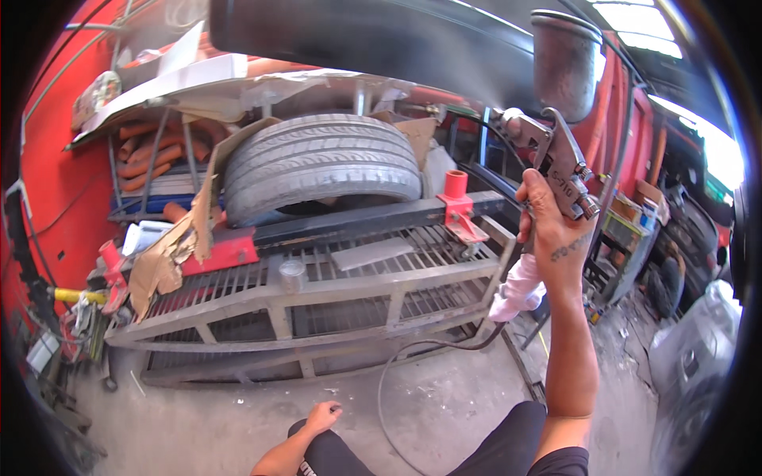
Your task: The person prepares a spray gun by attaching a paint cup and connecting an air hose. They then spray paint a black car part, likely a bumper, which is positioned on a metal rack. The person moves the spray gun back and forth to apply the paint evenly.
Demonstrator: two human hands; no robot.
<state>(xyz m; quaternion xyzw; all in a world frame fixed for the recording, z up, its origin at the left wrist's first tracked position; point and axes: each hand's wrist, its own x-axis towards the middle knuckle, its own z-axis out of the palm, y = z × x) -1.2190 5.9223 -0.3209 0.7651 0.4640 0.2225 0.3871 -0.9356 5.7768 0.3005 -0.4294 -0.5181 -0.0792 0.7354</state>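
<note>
My right hand (552, 226) is raised at the right, wrapped around the handle of a metal spray gun (556, 159). A grey metal paint cup (565, 67) sits on top of the gun. Pale mist leaves the nozzle toward a long, dark, glossy panel (373, 55) across the top; the gun does not touch it. Below the grip hangs a white cloth (520, 289), from which a thin air hose (413, 347) runs down to the floor. Low in the view, my left hand (321, 416) is by my knee, fingers curled in, with nothing visible in them.
Beyond me a tire (325, 166) lies above a slatted metal ramp (262, 304), with a small can (293, 275) on the slats. Torn cardboard (171, 274) and red stands (460, 210) surround it. A plastic-covered object (698, 349) stands at the right. The hose curves across the floor.
</note>
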